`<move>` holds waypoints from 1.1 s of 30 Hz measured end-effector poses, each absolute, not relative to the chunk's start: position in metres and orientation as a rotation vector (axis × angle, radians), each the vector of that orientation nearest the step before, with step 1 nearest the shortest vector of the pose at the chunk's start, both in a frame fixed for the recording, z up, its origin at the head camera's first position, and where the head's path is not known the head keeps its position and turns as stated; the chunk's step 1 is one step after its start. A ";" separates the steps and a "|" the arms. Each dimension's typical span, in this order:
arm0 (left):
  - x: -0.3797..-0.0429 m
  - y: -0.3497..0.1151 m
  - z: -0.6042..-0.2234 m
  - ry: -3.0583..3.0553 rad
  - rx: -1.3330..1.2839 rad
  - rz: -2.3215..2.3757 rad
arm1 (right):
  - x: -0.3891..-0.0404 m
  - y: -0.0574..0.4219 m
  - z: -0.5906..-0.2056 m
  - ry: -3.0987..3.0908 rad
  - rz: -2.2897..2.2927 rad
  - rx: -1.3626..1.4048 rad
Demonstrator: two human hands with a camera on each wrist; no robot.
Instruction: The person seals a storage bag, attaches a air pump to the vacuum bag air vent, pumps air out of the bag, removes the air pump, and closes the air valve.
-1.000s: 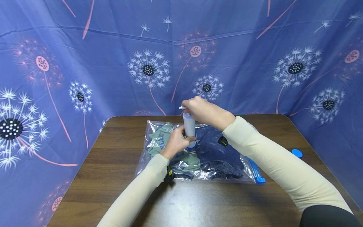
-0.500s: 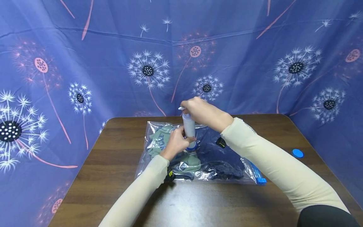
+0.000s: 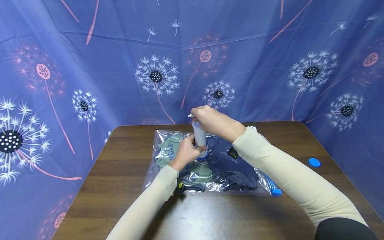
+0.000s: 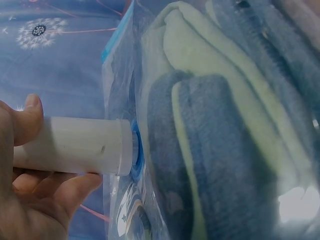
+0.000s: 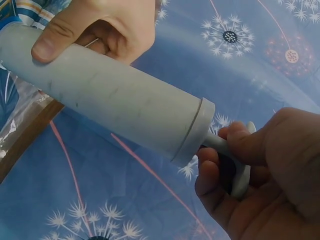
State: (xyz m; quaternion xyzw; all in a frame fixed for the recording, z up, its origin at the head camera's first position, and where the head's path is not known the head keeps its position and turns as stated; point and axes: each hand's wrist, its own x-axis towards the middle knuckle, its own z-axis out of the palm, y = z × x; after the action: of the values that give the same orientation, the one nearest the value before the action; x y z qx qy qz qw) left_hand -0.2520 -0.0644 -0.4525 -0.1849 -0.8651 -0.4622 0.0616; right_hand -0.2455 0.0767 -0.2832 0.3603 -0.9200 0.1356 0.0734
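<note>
A white hand pump stands nearly upright, slightly tilted, on the blue valve of a clear vacuum storage bag. My left hand grips the lower barrel, with thumb and fingers on opposite sides in the left wrist view. Above the barrel, my right hand holds the pump's handle, fingers curled round it. A short length of rod shows between handle and barrel in the right wrist view. Inside the bag lie a green garment with lettering and dark blue clothes.
To the right on the wooden table lies a round blue cap. The bag's blue slider is at its right front corner, partly under the right forearm. A blue cloth with dandelion prints hangs behind the table.
The head view has shifted slightly, so the scene sits a little lower. Both hands keep their hold on the pump, and the right hand has dropped very slightly.
</note>
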 end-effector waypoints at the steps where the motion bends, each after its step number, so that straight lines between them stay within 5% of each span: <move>1: -0.252 -0.065 -0.453 -2.615 -0.560 -1.401 | -0.245 0.077 -0.284 -2.752 0.398 1.090; 33: -0.251 -0.063 -0.451 -2.630 -0.517 -1.415 | -0.246 0.094 -0.212 -2.293 0.402 1.090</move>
State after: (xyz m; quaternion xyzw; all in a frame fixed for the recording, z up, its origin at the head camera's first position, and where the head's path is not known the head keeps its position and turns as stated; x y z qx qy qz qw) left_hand -0.2508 -0.0630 -0.4513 -0.1703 -0.8664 -0.4662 0.0551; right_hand -0.2462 0.0940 -0.2122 0.4068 -0.8559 0.1500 0.2818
